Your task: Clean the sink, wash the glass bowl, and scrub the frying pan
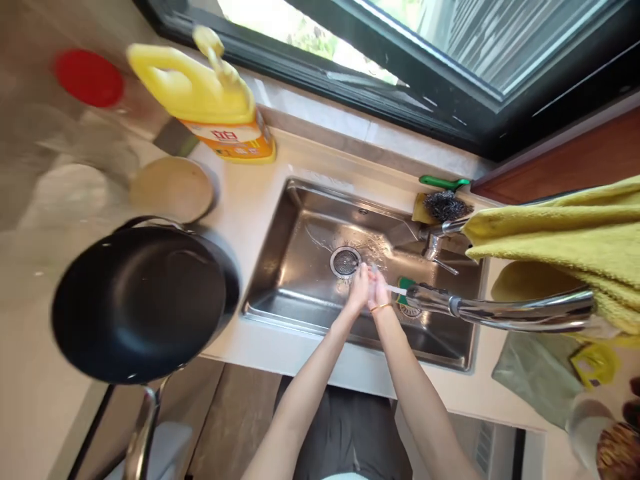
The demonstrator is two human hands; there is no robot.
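left hand (pixel 359 288) against right hand (pixel 381 292) — over sink (pixel 283 267) | fingers blurred

My left hand (pixel 359 288) and right hand (pixel 379 292) are bare, a thin gold bangle (pixel 381 307) rings the right wrist, and I wear dark grey trousers (pixel 350 427)

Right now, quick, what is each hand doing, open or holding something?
Left hand: open, flat, holding nothing.
Right hand: open, pressed against the left one, by the faucet spout.
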